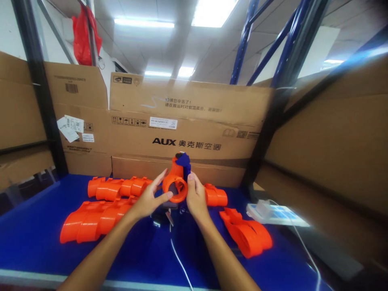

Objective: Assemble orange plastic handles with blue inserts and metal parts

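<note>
Between my two hands is an orange plastic part with a round ring opening, raised above the table with the ring facing me. A dark blue plastic piece sits against its upper right side; I cannot tell if the two are joined. My left hand holds the ring from the left, thumb on its lower rim and fingers raised beside it. My right hand pinches the lower end of the blue piece, close to the ring's right side. A dark phone-like device shows partly behind and below the ring.
On the blue tabletop, rows of orange plastic parts lie at left, others at right. A loose orange pair is nearer. A white power strip and white cable lie there. Cardboard walls the back.
</note>
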{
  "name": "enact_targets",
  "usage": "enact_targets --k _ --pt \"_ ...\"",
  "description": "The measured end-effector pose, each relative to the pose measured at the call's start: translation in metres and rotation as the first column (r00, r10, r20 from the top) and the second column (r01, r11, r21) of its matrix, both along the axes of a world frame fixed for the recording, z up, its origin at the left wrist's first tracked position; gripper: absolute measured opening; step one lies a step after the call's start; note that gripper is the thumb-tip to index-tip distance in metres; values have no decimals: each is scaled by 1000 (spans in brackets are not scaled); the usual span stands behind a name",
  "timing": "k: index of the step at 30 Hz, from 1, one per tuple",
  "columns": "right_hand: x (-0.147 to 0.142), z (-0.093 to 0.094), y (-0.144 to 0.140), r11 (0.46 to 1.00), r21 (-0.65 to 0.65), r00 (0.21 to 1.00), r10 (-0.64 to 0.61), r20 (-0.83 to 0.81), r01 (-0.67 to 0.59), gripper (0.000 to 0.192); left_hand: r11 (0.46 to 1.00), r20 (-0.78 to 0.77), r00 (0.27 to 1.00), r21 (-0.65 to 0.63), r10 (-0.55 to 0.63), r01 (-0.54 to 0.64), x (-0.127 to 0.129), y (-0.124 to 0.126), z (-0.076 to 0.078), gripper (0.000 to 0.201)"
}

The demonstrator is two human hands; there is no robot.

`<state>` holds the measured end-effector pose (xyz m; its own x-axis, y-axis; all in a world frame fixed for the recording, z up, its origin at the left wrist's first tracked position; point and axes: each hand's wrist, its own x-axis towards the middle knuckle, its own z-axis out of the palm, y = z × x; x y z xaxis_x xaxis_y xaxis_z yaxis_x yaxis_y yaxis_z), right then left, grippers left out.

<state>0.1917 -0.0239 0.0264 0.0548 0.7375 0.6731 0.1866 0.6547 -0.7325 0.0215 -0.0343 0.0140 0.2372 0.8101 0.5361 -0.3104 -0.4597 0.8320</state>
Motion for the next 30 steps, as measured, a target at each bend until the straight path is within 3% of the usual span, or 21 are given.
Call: enact_targets --k 3,6,9,10,12,14,22,26,30 --pt "-12 2 10 985 -157 998 60 -30 -64 63 1000 -30 999 9 25 -25 2 -2 6 71" --pt "-13 0 22 955 -261 986 160 46 -143 72 982 -30 982 11 188 -188 -4 6 11 65" --pt "-1 -1 32 958 -264 985 138 101 -107 66 932 -133 923 18 362 -363 -16 25 12 51" --pt "4 -1 34 964 -255 990 104 99 -76 64 891 -212 866 66 453 -450 -20 32 12 44" --pt "15 -1 35 969 -245 996 55 69 -37 62 793 -427 677 207 600 -573 -26 45 10 35" --pt "23 -2 33 969 -243 998 56 29 -47 62 744 -573 512 294 640 -601 -28 54 8 33" --pt "37 2 21 948 -312 997 52 -55 -66 64 695 -789 184 373 586 -615 -22 70 10 43" --pt "39 3 19 952 -302 997 23 -73 -44 65 674 -829 13 445 559 -590 -22 75 14 52" --pt "41 2 18 954 -296 997 32 -69 -52 63 668 -834 -120 510 539 -543 -18 75 7 59"
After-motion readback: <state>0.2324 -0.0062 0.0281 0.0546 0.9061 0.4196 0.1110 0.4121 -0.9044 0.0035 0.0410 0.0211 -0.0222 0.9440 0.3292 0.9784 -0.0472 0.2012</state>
